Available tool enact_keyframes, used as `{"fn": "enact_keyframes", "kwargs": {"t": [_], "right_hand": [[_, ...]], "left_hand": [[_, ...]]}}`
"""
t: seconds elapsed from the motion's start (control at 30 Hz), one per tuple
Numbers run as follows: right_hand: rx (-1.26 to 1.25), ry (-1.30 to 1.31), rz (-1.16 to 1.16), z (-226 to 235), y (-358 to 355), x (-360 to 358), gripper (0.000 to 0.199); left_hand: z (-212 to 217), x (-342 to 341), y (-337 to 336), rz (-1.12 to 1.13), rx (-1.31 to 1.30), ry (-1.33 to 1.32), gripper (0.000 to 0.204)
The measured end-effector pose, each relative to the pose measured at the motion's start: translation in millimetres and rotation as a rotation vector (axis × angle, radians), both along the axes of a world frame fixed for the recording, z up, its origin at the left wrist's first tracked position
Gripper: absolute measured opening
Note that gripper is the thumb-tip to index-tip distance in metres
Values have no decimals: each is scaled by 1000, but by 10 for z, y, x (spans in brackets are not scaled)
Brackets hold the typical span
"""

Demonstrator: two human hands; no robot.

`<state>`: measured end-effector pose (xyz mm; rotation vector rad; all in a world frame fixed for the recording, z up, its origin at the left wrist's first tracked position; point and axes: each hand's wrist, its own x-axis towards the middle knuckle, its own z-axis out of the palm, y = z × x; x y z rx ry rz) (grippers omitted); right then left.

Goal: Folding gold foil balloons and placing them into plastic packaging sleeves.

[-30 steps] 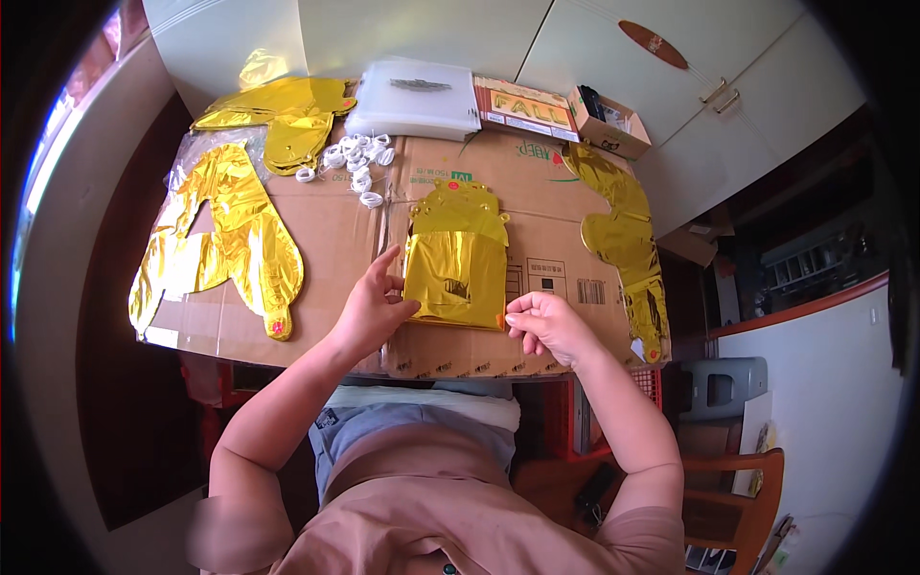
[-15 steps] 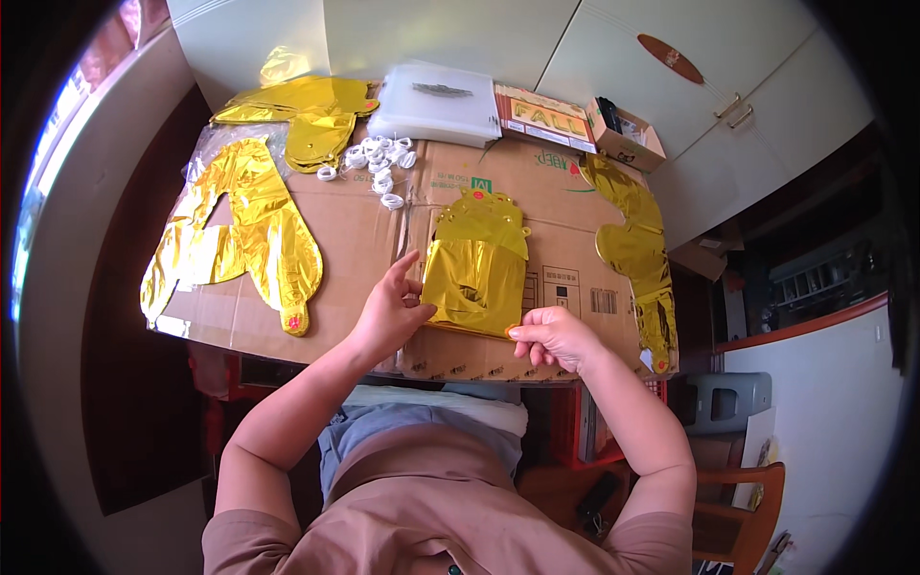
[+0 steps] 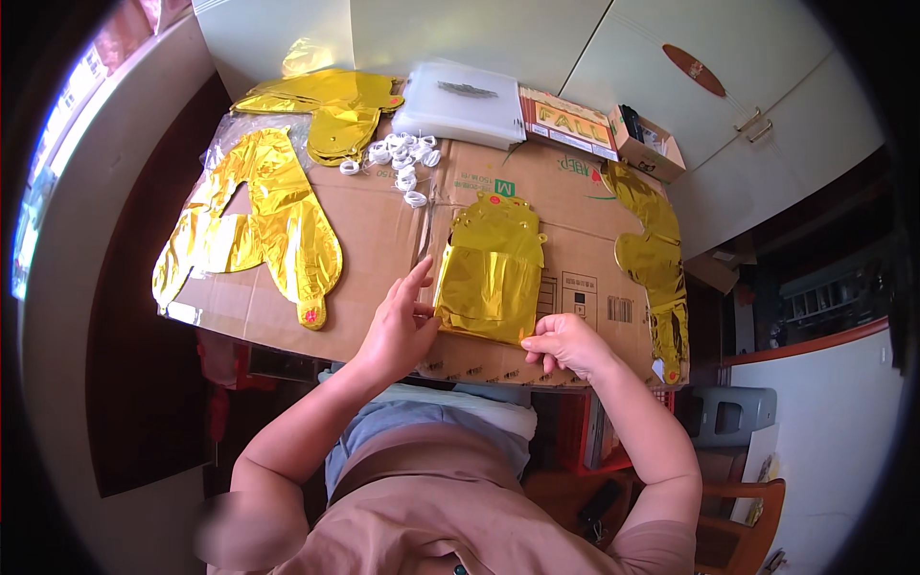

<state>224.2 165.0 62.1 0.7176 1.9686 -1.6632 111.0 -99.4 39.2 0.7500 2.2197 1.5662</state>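
Observation:
A gold foil balloon, folded into a flat rectangle with a scalloped top, lies on the cardboard in front of me. My right hand pinches its lower right corner between thumb and index finger. At the balloon's lower left edge rests my left hand, its index finger stretched out and its thumb close to the foil. To the left lies a flat gold balloon shaped like a letter A. Another long gold balloon lies along the right edge.
Flattened cardboard covers the table. Toward the back are more gold foil balloons, white string bundles, a stack of clear plastic bags, printed packets and a small open box. Cabinet doors stand behind.
The whole view has shifted, so the table sits slightly farther right. The folded balloon's near edge lies flatter, and the dent in its middle has smoothed. Both hands stay at its lower corners.

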Motion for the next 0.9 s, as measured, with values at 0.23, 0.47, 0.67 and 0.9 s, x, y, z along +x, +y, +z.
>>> {"fn": "enact_keyframes", "kwargs": {"t": [0.23,0.47,0.67,0.9], "right_hand": [[42,29,29,-82,-8,11,18],[-45,29,74,-47,20,40,16],[53,4,88,-53,-41,18,16],[197,1,139,-19,-92,-35,19]], "left_hand": [[26,91,-52,12,-50,93,81],[8,131,-111,-16,-35,67,77],[-17,142,-108,-28,-60,107,75],[39,190,-99,-28,-129,209,70]]}}
